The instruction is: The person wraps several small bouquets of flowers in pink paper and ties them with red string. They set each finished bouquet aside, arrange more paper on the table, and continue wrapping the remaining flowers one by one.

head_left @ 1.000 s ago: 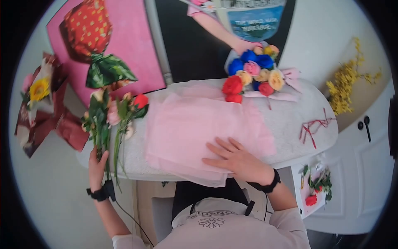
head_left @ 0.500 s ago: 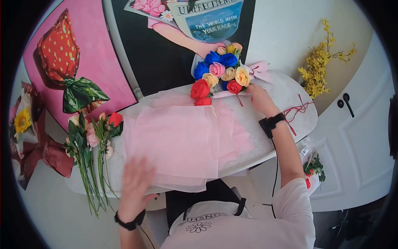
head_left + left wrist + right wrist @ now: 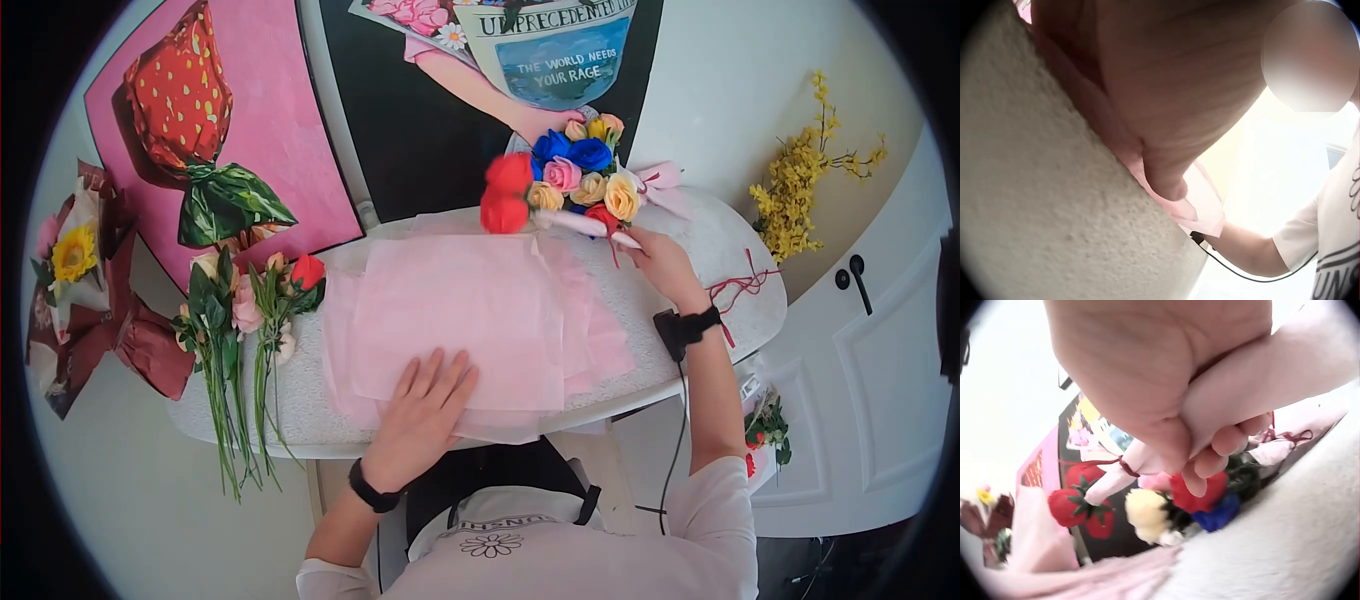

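My left hand [image 3: 425,410] rests with spread fingers on the front part of the stacked pale pink wrapping sheets [image 3: 460,300]. In the left wrist view that hand [image 3: 1160,81] lies over the pink paper close to the table edge. My right hand [image 3: 662,268] grips a small bunch of red roses [image 3: 508,190] by its stems, which are wrapped in pink paper [image 3: 1241,390] and tied with a thin red ribbon [image 3: 1127,466]. Its rose heads point left, above the far edge of the sheets. Behind it lies a mixed bouquet [image 3: 590,155] of blue, cream, pink and red roses.
Loose long-stemmed flowers [image 3: 215,370] lie at the table's left end. Red ribbons [image 3: 740,285] lie at the right end. A bouquet in brown-red paper [image 3: 140,340] stands far left, yellow blossoms [image 3: 790,185] far right. Framed pictures [image 3: 330,150] lean behind the table.
My right hand has left the sheets, reached to the back right and lifted the red rose bunch. My left hand has moved from the loose stems onto the pink sheets.
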Motion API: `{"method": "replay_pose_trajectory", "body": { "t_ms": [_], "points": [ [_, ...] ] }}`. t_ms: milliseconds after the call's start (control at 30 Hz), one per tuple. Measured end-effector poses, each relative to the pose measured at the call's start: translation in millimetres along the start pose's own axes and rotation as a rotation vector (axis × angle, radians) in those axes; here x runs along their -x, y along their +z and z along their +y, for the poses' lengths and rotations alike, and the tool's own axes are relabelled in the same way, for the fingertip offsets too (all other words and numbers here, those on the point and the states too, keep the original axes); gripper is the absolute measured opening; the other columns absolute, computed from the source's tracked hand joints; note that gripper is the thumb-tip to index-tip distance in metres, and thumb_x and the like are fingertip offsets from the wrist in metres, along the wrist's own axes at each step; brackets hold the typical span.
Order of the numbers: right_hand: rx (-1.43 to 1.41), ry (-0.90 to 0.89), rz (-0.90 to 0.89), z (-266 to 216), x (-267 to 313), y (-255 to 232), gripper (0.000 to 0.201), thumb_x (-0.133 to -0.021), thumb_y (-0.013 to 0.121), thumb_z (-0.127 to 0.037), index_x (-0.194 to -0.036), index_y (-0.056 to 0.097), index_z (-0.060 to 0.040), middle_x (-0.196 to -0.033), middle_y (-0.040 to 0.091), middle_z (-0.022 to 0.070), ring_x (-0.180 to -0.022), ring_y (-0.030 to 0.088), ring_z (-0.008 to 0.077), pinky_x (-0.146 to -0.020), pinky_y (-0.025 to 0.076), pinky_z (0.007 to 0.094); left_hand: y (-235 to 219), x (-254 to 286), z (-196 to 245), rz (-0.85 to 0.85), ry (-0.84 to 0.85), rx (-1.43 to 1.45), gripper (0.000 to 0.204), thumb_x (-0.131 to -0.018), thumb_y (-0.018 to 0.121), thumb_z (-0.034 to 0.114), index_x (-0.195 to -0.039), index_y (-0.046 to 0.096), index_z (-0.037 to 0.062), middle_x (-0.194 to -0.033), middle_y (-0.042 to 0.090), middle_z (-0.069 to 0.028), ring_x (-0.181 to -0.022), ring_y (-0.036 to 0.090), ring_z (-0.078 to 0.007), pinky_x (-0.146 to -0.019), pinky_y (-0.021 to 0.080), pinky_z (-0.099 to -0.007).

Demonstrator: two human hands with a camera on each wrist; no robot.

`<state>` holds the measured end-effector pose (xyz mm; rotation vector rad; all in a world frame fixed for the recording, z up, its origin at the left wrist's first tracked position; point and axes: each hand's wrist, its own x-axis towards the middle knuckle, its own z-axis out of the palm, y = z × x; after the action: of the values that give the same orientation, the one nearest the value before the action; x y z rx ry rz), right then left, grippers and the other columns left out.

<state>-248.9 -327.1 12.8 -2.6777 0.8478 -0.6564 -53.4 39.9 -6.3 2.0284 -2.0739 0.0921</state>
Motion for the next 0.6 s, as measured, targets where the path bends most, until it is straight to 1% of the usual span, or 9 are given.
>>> {"method": "replay_pose_trajectory", "body": {
  "t_ms": [100,167,267,367,400,467,500,533,600],
  "points": [
    [-0.442,0.126,-0.119,-32.0,12.3,-16.8,0.024,-0.096,0.057,-0.024,-0.111,0.06,-0.0044,-0.078,0.062,0.0065,-0.064,0.058,0.0169,-0.059,0.046,0.0308,6.3,-9.5,8.6,0.038,-0.001,0.003,0.081,-0.067,0.077,0.014,-0.14,0.043,0.0032,-0.148,0.039,-0.0157,-0.135,0.037,-0.0379,-0.113,0.029,-0.0517],
    [-0.772,0.222,-0.215,-66.4,23.7,-23.7,0.026,-0.098,0.056,-0.026,-0.112,0.057,-0.0036,-0.076,0.058,0.0016,-0.061,0.053,0.0097,-0.054,0.043,0.0238,4.4,-16.6,13.8,0.017,-0.034,0.047,0.079,-0.07,0.077,0.015,-0.141,0.042,0.0024,-0.148,0.039,-0.0163,-0.135,0.037,-0.0389,-0.113,0.028,-0.0524],
    [-1.207,0.313,-0.359,-113.5,45.8,-20.4,0.028,-0.099,0.055,-0.026,-0.115,0.052,-0.003,-0.078,0.055,-0.0008,-0.059,0.05,0.0064,-0.051,0.039,0.0194,-2.2,-24.7,18.7,0.074,-0.053,0.186,0.076,-0.077,0.075,0.017,-0.142,0.04,0.0002,-0.146,0.041,-0.0177,-0.134,0.038,-0.0392,-0.113,0.029,-0.0509],
    [-1.291,0.278,-0.379,-151.2,63.9,-3.3,0.026,-0.099,0.056,-0.022,-0.116,0.049,-0.0029,-0.079,0.055,0.0008,-0.057,0.051,0.0058,-0.051,0.04,0.02,-9.1,-27.8,17.0,0.157,-0.067,0.508,0.068,-0.086,0.069,0.024,-0.141,0.039,-0.0033,-0.141,0.046,-0.0215,-0.129,0.045,-0.0372,-0.11,0.033,-0.0459],
    [-1.201,0.254,-0.358,-161.2,68.6,6.5,0.027,-0.098,0.056,-0.02,-0.117,0.048,-0.0022,-0.082,0.056,0.0028,-0.061,0.053,0.0088,-0.054,0.042,0.0224,-11.1,-27.1,16.8,0.186,-0.078,0.639,0.066,-0.09,0.067,0.028,-0.14,0.04,-0.0046,-0.139,0.048,-0.0231,-0.127,0.048,-0.0362,-0.109,0.035,-0.044],
    [-1.021,0.196,-0.313,-180.8,78.4,25.0,0.029,-0.097,0.057,-0.015,-0.12,0.045,-0.0007,-0.086,0.058,0.0068,-0.067,0.058,0.0146,-0.059,0.047,0.0271,-7.3,-32.5,24.0,0.284,-0.191,1.014,0.057,-0.094,0.062,0.025,-0.139,0.041,-0.0047,-0.134,0.053,-0.0202,-0.121,0.054,-0.0297,-0.104,0.04,-0.0387],
    [-0.899,0.064,-0.218,-190.6,83.2,36.6,0.04,-0.094,0.057,-0.01,-0.128,0.04,0.0015,-0.098,0.056,0.0146,-0.082,0.058,0.0253,-0.069,0.048,0.0332,-5.7,-36.0,27.3,0.342,-0.239,1.202,0.053,-0.097,0.059,0.023,-0.138,0.042,-0.0047,-0.132,0.056,-0.0187,-0.117,0.056,-0.0265,-0.101,0.042,-0.0361],
    [-0.765,-0.052,-0.109,-200.3,87.7,48.4,0.051,-0.091,0.058,-0.005,-0.136,0.034,0.0037,-0.11,0.054,0.0224,-0.096,0.059,0.036,-0.079,0.05,0.0394,-7.5,-38.8,30.3,0.357,-0.289,1.247,0.049,-0.098,0.056,0.022,-0.137,0.043,-0.0046,-0.13,0.057,-0.0172,-0.115,0.057,-0.0239,-0.099,0.043,-0.0347],
    [-0.559,-0.273,0.08,-217.3,93.0,59.4,0.063,-0.088,0.058,-0.001,-0.144,0.027,0.0043,-0.121,0.047,0.0283,-0.11,0.053,0.0447,-0.088,0.047,0.0434,-12.4,-42.9,34.5,0.383,-0.375,1.344,0.04,-0.101,0.051,0.019,-0.134,0.046,-0.0046,-0.126,0.059,-0.0142,-0.11,0.058,-0.0187,-0.095,0.045,-0.0319]
  ]
}}
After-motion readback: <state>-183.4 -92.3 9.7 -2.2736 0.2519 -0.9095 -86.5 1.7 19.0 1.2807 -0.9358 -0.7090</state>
